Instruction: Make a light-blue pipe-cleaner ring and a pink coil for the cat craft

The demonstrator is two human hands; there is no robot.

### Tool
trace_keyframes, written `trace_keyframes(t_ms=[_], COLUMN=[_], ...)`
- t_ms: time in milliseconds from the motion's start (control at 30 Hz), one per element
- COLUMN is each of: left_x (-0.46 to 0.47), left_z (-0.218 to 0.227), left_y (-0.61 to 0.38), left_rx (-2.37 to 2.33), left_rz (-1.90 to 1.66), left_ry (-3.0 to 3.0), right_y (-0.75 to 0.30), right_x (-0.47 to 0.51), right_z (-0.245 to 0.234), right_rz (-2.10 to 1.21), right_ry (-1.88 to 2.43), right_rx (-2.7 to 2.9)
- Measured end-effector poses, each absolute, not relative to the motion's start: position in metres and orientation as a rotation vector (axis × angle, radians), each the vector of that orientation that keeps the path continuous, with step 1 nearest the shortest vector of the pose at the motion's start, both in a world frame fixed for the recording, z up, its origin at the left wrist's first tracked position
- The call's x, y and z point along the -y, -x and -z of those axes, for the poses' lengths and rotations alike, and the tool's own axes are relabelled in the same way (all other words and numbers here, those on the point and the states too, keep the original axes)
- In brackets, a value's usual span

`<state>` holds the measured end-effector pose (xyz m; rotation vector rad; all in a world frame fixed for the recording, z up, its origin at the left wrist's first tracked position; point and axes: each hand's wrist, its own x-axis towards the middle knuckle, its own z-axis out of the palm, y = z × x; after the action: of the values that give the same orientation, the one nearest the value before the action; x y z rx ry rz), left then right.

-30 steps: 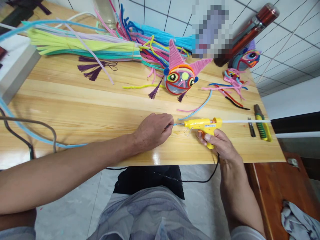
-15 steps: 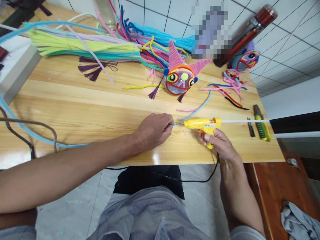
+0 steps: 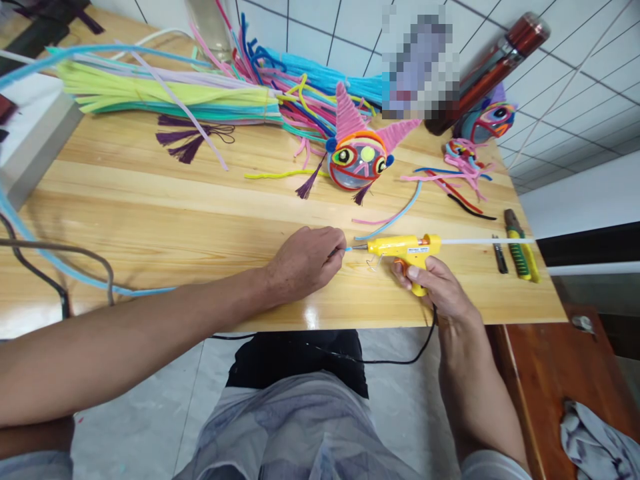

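Observation:
My left hand (image 3: pixel 307 265) is closed round a light blue pipe cleaner (image 3: pixel 349 249), whose short end pokes out past the fingers. A long light blue strand (image 3: pixel 145 292) passes under my left forearm; whether it is the same piece is hidden. In my right hand (image 3: pixel 443 287) is a yellow hot glue gun (image 3: pixel 403 245), with fingers at its orange trigger. Its nozzle tip meets or nearly meets the blue end. A white glue stick (image 3: pixel 485 241) sticks out of the gun's back. Just beyond the gun lies a curved blue pipe cleaner (image 3: pixel 404 215).
A mask-like figure (image 3: pixel 359 160) with pink horns stands behind my hands. Bundled pipe cleaners (image 3: pixel 175 93) and a purple tassel (image 3: pixel 183 137) lie at the back left. Pliers (image 3: pixel 520 250) rest near the right edge, beside a red-brown flask (image 3: pixel 490 70) farther back. The gun's black cord (image 3: pixel 400 362) hangs below the table.
Almost nothing differs. Both hands, the glue gun and the blue pipe cleaner end keep their places, with only a slight shift of the whole view.

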<state>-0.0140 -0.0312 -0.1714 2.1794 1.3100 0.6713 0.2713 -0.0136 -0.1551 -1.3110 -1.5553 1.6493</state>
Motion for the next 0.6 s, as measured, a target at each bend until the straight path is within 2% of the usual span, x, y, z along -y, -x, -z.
trace_keyframes(t_ms=[600], left_x=[0.0318], left_z=[0.1696], left_y=[0.0131], left_rx=[-1.311], left_rz=[-0.651], left_ry=[-2.181], right_y=[-0.2712], right_x=[0.0153], right_z=[0.1559], right_rz=[-1.630], right_ry=[1.334], right_rx=[1.525])
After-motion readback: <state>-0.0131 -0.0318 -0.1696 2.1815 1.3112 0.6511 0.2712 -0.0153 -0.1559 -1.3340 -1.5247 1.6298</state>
